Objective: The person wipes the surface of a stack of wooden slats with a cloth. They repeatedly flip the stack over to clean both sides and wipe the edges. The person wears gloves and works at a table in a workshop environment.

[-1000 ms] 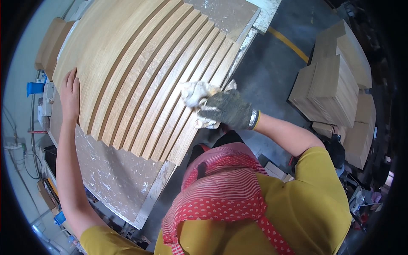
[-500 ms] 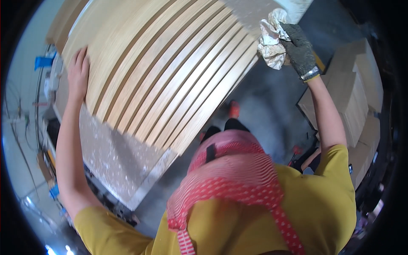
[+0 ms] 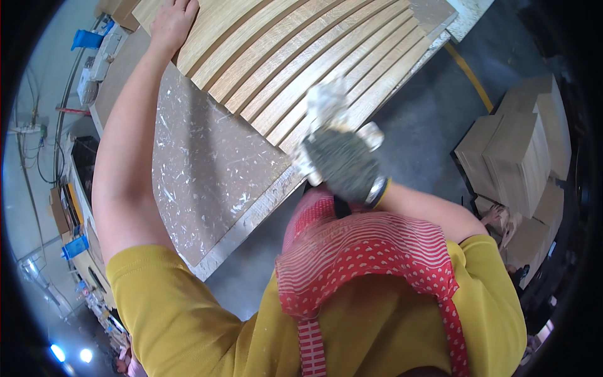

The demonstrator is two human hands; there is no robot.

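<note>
Several pale wooden strips (image 3: 301,70) lie side by side on a worktable (image 3: 204,169), their near ends stepped at a slant. My bare left hand (image 3: 174,24) lies against the far-left strips, fingers stretched out and partly cut off by the upper edge. A dark, worn work glove covers my right hand (image 3: 345,162), which is closed around a crumpled white rag (image 3: 328,103) with brownish stains. This hand is over the near right corner of the strips, slightly smeared by motion. Whether the rag touches the wood I cannot tell.
Stacks of cardboard (image 3: 512,154) stand on the floor to the right, with another person's hand (image 3: 495,213) beside them. A yellow line (image 3: 470,75) crosses the grey floor. Cables and blue tape (image 3: 88,39) are along the left wall.
My right hand has swept from the far right in toward my body with the rag. My left hand shows farther up and to the right, still on the wood. The view has shifted.
</note>
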